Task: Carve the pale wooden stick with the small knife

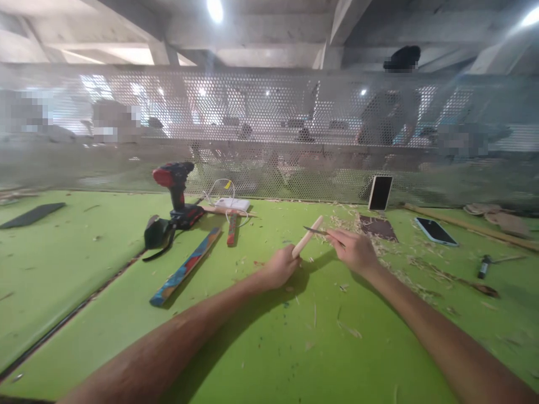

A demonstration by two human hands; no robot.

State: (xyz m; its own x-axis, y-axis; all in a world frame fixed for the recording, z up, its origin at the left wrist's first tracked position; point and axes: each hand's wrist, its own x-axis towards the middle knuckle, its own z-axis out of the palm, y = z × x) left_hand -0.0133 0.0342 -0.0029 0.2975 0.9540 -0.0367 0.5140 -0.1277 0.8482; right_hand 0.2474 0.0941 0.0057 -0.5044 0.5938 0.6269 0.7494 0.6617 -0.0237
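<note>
My left hand (282, 266) is closed around the lower end of a pale wooden stick (308, 235), which tilts up and to the right above the green table. In my right hand (354, 250) I grip a thin knife (315, 230). Its dark blade points left and crosses the stick near its upper end; whether the edge touches the wood I cannot tell. Curled wood shavings (343, 216) lie behind and to the right of my hands, some around a dark sheet of sandpaper (378, 228).
A red and black cordless drill (177, 193) stands back left, near painted wooden strips (187, 268) and a white power strip (232, 204). To the right are an upright phone (380, 193), a flat phone (435, 231) and a marker-like tube (484, 267). A perforated metal screen (269, 129) borders the table; people are behind it.
</note>
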